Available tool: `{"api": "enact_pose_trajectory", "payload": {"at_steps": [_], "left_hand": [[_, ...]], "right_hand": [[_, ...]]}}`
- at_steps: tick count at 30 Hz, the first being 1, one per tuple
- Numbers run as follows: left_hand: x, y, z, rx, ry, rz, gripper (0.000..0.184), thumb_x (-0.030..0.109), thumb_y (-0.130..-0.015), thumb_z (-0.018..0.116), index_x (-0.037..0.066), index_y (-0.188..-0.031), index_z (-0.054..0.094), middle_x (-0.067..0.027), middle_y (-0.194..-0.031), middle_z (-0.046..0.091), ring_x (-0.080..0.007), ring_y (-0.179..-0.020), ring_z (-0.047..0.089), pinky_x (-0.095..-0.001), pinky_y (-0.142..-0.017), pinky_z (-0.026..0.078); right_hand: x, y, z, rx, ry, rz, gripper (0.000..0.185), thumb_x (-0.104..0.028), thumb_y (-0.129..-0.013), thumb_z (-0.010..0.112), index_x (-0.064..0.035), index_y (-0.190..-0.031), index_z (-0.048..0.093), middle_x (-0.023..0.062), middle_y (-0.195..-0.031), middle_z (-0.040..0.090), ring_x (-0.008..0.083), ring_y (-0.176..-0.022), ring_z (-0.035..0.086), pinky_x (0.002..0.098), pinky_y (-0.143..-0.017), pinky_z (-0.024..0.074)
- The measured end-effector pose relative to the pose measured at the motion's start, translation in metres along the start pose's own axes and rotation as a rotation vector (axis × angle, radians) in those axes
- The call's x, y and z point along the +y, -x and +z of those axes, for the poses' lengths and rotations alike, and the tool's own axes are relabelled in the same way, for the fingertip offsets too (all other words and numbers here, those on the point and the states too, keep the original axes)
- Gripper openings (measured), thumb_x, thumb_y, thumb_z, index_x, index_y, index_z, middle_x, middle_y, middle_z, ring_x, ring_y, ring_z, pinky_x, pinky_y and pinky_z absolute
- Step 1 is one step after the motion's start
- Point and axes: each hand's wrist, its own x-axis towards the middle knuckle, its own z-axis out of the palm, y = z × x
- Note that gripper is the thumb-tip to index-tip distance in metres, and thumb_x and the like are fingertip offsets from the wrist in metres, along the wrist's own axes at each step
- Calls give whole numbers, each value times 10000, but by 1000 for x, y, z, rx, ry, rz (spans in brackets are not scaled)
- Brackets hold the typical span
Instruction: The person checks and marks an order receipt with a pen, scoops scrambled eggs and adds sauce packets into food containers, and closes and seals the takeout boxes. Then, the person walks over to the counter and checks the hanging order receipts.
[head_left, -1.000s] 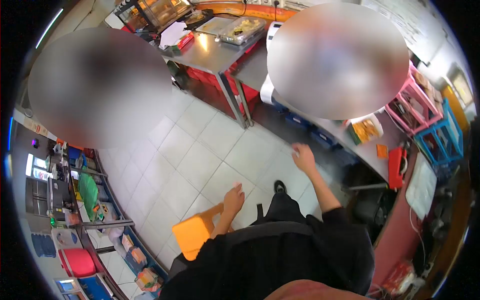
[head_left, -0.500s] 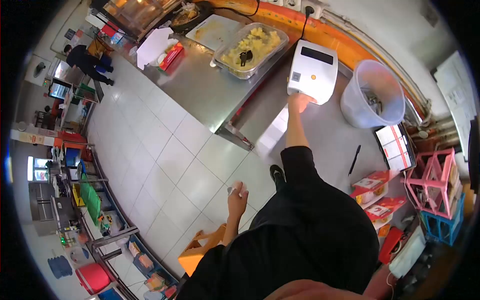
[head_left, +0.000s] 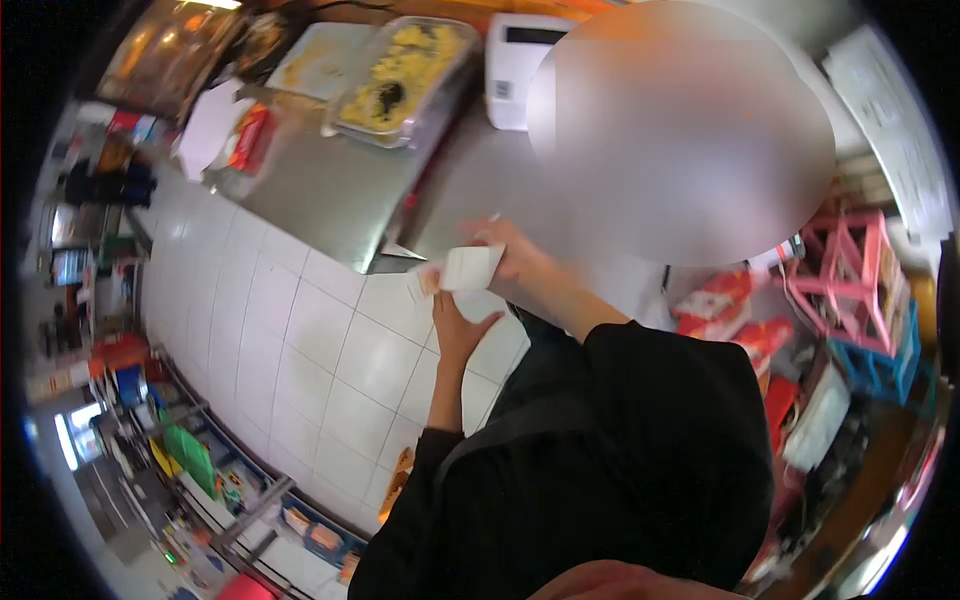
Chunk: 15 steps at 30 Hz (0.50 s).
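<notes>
In the head view, lifted ahead of the dark sleeves (head_left: 640, 400) and by the near corner of the metal tabletop (head_left: 320, 200): a white paper (head_left: 472, 268), squarish, between the two hands. On its right side, blurred by motion, the right hand (head_left: 512, 255), grip closed on the paper's right edge as far as the blur shows, with a finger stretched out above. Below and to the left, coming up from the near side, the left hand (head_left: 460, 328), thumb spread wide to the right, fingertips up against a smaller pale slip (head_left: 416, 286) just beside the white paper; cannot tell how tightly closed about it. Under and around, pale floor tiles (head_left: 335, 330).

Beyond the hands, on the metal tabletop: a clear tub (head_left: 405, 85) of yellow food with a dark clump in it, a white board (head_left: 325, 60) with yellow stains to its left, and farther left a red box (head_left: 250, 138) beside a pale carton (head_left: 208, 125). To the right, on a grey tabletop (head_left: 470, 190), a white machine (head_left: 510, 75), partly hidden by a blurred oval. Farther right, smeared red packets (head_left: 715, 305), then a pink rack (head_left: 845, 275) beside a blue rack (head_left: 880, 355). Near left, by the left sleeve, part of an orange stool (head_left: 396, 488).
</notes>
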Motion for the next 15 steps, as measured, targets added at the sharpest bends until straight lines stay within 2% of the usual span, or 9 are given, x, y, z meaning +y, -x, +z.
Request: {"api": "enact_pose_trajectory", "payload": {"at_steps": [3, 4, 6, 8, 10, 12, 13, 14, 15], "left_hand": [[-11, 23, 38, -130, 435, -104, 490, 169, -704, 746, -36, -1116, 577, -184, -1024, 633, -310, -954, 622, -352, -819, 497], [-3, 33, 36, -37, 734, -229, 269, 98, -753, 675, -26, -988, 629, -140, -935, 659, -258, -887, 646, -322, -803, 499], [9, 62, 29, -115, 566, -133, 164, 48, -760, 629, -1, -917, 645, -130, -918, 661, -254, -870, 648, -298, -773, 495], [50, 94, 14, -371, 485, 27, 161, 47, -742, 638, 8, -897, 641, -120, -909, 663, -249, -853, 649, -295, -754, 494], [86, 139, 15, -568, 556, 276, 168, 68, -698, 673, 24, -855, 630, -108, -874, 656, -258, -815, 647, -303, -705, 495], [118, 190, 15, -680, 600, 239, 194, 109, -683, 715, 24, -832, 624, -103, -826, 648, -244, -781, 645, -314, -684, 503], [127, 205, 10, -748, 535, 133, 253, 150, -659, 762, 26, -830, 623, -102, -815, 640, -241, -753, 640, -323, -668, 507], [134, 218, 9, -726, 521, 200, 285, 160, -652, 774, 27, -856, 626, -106, -837, 641, -241, -743, 639, -323, -661, 509], [138, 225, 13, -706, 509, 267, 318, 170, -645, 785, 27, -882, 630, -110, -858, 641, -241, -733, 638, -323, -654, 511]], "right_hand": [[80, 92, 7, 132, -42, 39, 494, -188, -867, 619, -85, -1312, 431, 63, -1158, 574, 175, -1029, 571, 375, -868, 486], [81, 124, 0, 110, -14, 41, 582, -200, -846, 650, -84, -1349, 381, 78, -1220, 529, 183, -1072, 547, 372, -876, 481], [93, 208, -24, 70, 30, 51, 767, -226, -803, 712, -81, -1421, 282, 110, -1343, 439, 200, -1160, 498, 367, -891, 471], [131, 271, -49, 401, 944, -224, 1036, -264, -716, 796, -74, -1468, 109, 132, -1450, 277, 231, -1227, 437, 354, -956, 426], [153, 327, -48, 451, 1106, -325, 1166, -198, -648, 833, -107, -1480, 21, 155, -1501, 141, 259, -1281, 378, 350, -1018, 356], [197, 353, -91, 260, 1178, -657, 1136, -140, -655, 813, -122, -1483, 36, 181, -1476, 237, 262, -1258, 412, 355, -1025, 346], [205, 377, -91, 223, 1092, -453, 1025, -59, -677, 758, -153, -1481, 130, 163, -1379, 426, 256, -1211, 471, 363, -1012, 362], [218, 396, -105, 269, 1166, -596, 765, -1, -700, 678, -133, -1394, 385, 121, -1234, 576, 246, -1146, 531, 354, -999, 379], [228, 418, -126, 346, 1196, -521, 635, 19, -705, 627, -121, -1306, 481, 115, -1209, 590, 264, -1123, 546, 354, -986, 392]]}}
